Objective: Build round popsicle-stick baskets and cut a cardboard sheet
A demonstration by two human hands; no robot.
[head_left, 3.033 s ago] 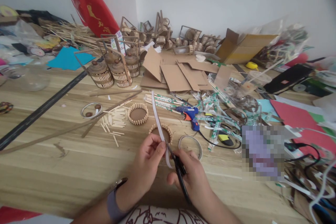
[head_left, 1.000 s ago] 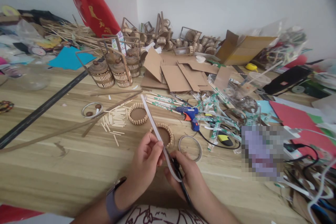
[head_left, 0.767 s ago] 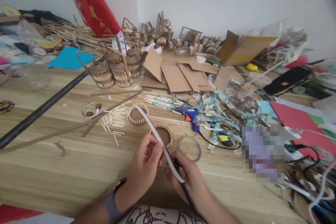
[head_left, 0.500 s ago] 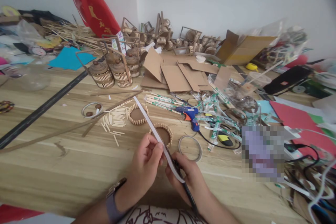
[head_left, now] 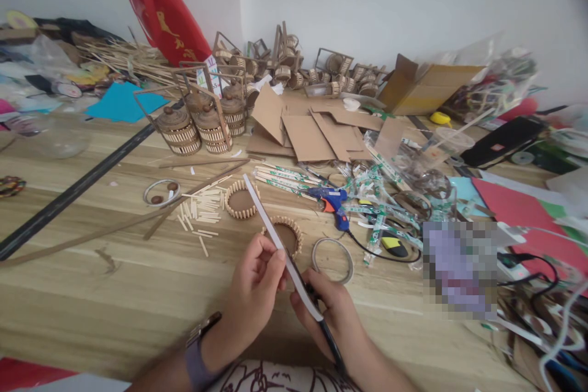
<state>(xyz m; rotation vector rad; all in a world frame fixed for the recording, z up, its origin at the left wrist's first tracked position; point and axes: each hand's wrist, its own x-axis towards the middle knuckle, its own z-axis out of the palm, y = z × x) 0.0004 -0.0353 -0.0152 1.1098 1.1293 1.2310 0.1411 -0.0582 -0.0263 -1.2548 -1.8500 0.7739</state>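
My left hand [head_left: 260,285] pinches a narrow white strip [head_left: 271,229] between thumb and fingers. The strip slants from above the round stick-walled trays down towards my right hand [head_left: 328,306]. That hand is wrapped around a black tool [head_left: 331,346] lying along the strip's lower end; its kind is largely hidden. Beyond the strip are two shallow round trays edged with short upright sticks, one farther off [head_left: 241,201] and one nearer [head_left: 285,237], partly covered by the strip. A roll of tape [head_left: 316,257] lies just past my right hand.
Loose short sticks [head_left: 206,205] lie left of the trays. A blue glue gun [head_left: 337,201] with a black cord rests among torn wrappers. Behind stand lidded stick-sided baskets [head_left: 178,128], cardboard pieces [head_left: 307,138] and a red bag [head_left: 163,12]. Coloured paper [head_left: 509,202] lies at right.
The far tip of the white strip has shifted slightly right and towards me. Both hands keep nearly the same place and hold.
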